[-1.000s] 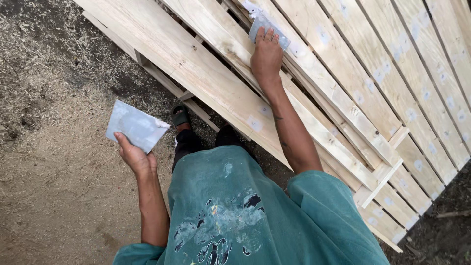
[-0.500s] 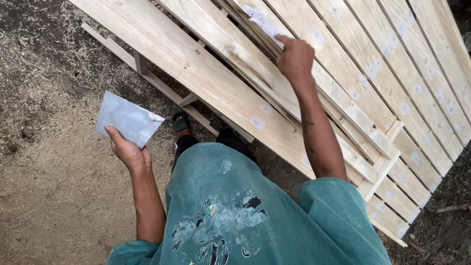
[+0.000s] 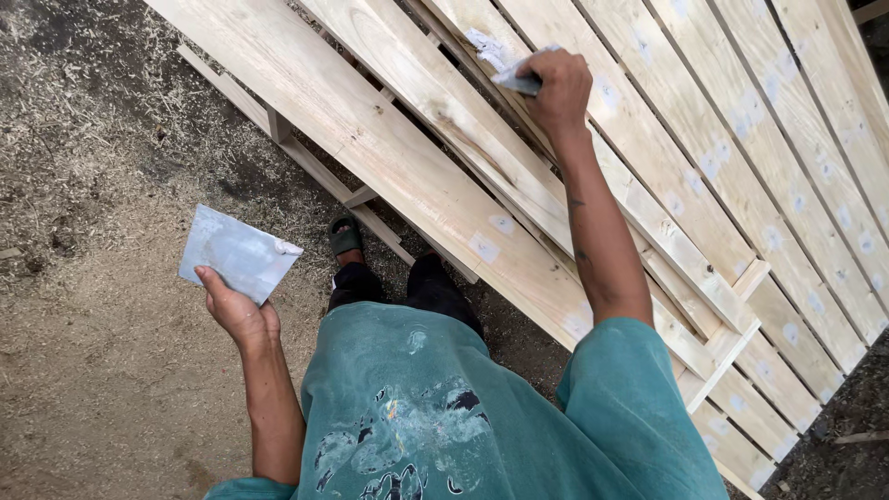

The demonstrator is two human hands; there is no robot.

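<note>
My right hand (image 3: 558, 85) grips a small putty scraper (image 3: 512, 78) and presses it against a plank of a large pale wooden slatted panel (image 3: 398, 148). A smear of white filler (image 3: 483, 42) lies on the plank just left of the blade. White filler patches (image 3: 483, 246) dot many planks. My left hand (image 3: 236, 310) is held out to the left over the ground, holding a flat grey rectangular plate (image 3: 237, 252) with a dab of white filler at its right edge. My arms come out of a teal shirt (image 3: 444, 417).
The slatted panel fills the upper right and rests on thin wooden battens (image 3: 306, 157). The ground (image 3: 83, 370) at left is dirt covered with sawdust and shavings. My sandalled foot (image 3: 344, 235) stands beside the panel's lower edge.
My right hand has slid the scraper rightward along the plank, leaving a white smear behind it. My left hand still holds the plate, with little shift.
</note>
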